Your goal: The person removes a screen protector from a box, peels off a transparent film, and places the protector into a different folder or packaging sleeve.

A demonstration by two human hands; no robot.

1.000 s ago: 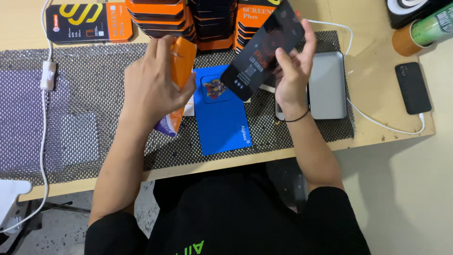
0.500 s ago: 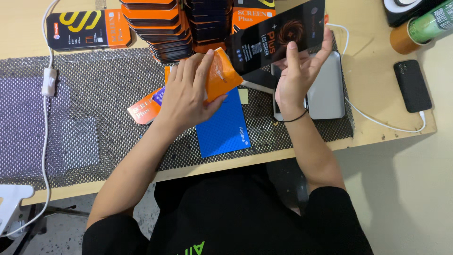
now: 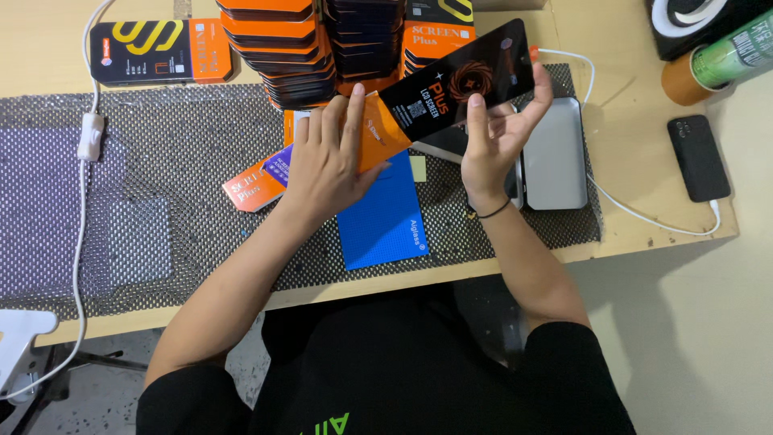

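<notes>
My right hand [image 3: 499, 133] grips a long black flat box [image 3: 460, 83] with an orange emblem, raised and tilted above the mat. My left hand [image 3: 326, 161] lies palm-down over an orange flat box [image 3: 256, 187] whose end sticks out to the left below the wrist, with its fingers resting on the orange end [image 3: 378, 133] next to the black box. Whether that orange end belongs to the black box or to the box under the hand I cannot tell. A blue flat pad [image 3: 381, 221] lies on the mat just below both hands.
A dark mesh mat [image 3: 185, 137] covers the wooden table [image 3: 644, 161]. Stacks of orange and black boxes [image 3: 310, 44] stand at the back, a single box [image 3: 161, 52] at back left. A silver case [image 3: 555, 157], black phone [image 3: 699, 157], white cable [image 3: 84, 201] and green can [image 3: 737, 52] lie around.
The black box in my right hand has tilted lower and more to the left. My left hand has stayed flat on the orange box, which has shifted slightly.
</notes>
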